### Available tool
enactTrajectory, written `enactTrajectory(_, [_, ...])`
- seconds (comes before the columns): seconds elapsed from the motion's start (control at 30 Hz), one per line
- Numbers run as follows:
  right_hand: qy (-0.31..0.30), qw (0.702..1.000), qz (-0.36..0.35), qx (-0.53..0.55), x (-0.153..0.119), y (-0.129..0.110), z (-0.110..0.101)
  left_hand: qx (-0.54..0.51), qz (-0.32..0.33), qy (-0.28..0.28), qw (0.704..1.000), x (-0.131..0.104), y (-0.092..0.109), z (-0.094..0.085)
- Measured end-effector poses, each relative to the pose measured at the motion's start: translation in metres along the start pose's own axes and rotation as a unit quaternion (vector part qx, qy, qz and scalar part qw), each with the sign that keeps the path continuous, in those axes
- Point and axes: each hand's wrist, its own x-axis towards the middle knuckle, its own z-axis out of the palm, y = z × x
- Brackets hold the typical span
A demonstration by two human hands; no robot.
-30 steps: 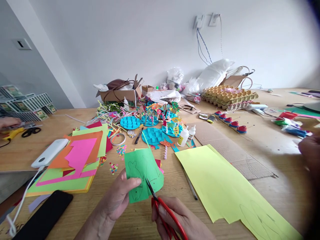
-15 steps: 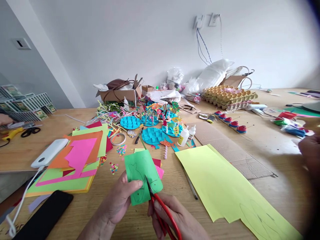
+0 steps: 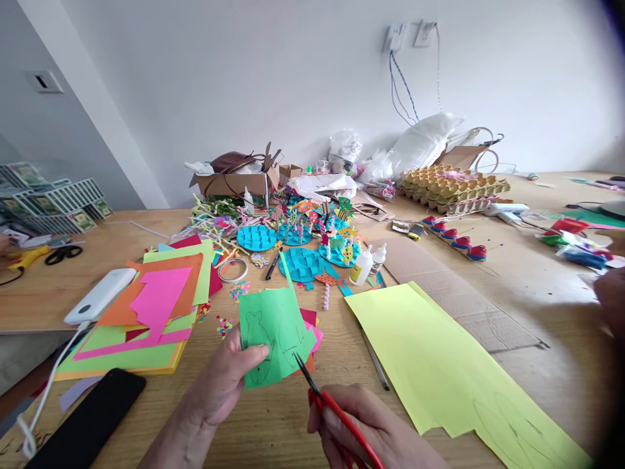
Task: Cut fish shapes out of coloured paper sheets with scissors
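A green paper [image 3: 266,312] with pencil-drawn fish outlines hangs upright above the table, pinched at its lower left by my left hand [image 3: 219,384], thumb on top. A cut strip of it sticks up at the upper right. My right hand [image 3: 356,423] is wrapped round the red handles of the scissors [image 3: 342,417]. The dark blade tips touch or overlap the paper's lower right edge. Pink and red paper scraps [image 3: 312,326] lie behind the green paper, partly hidden by it.
Coloured sheets [image 3: 161,299], a power bank [image 3: 100,296] and a black phone [image 3: 92,417] lie left. A yellow-green sheet [image 3: 430,352] and cardboard [image 3: 454,299] are right. Glue bottles [image 3: 361,266] and blue discs [image 3: 300,266] stand beyond. Another person's hand [image 3: 612,293] shows at the right edge.
The scissors have moved right and out of the middle of the green paper. The paper has shifted slightly left and turned, and its lower right part is now bent. The whole view has shifted a little.
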Motion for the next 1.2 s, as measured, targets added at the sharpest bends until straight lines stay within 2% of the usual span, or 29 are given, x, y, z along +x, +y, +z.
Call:
enactTrajectory(0.17, [-0.015,0.989,-0.054,0.135,0.014,-0.003,0.007,0.02,0.003,-0.016,1.0,-0.001,0.0,0.003])
enactTrajectory(0.3, [-0.042,0.981,-0.073,0.176,0.027,0.005,0.011,0.026,0.006,-0.03,0.999,-0.003,0.003,0.003])
enactTrajectory(0.6, [-0.064,0.979,-0.076,0.178,0.032,0.015,0.013,0.021,0.0,-0.032,0.999,-0.005,0.003,0.005])
enactTrajectory(0.97, [-0.012,0.985,-0.049,0.162,0.031,0.008,0.021,0.011,-0.014,-0.07,0.997,-0.004,-0.004,0.005])
enactTrajectory(1.2, [0.025,0.987,-0.071,0.14,0.038,0.009,0.027,-0.01,-0.011,-0.109,0.994,-0.005,-0.009,0.008])
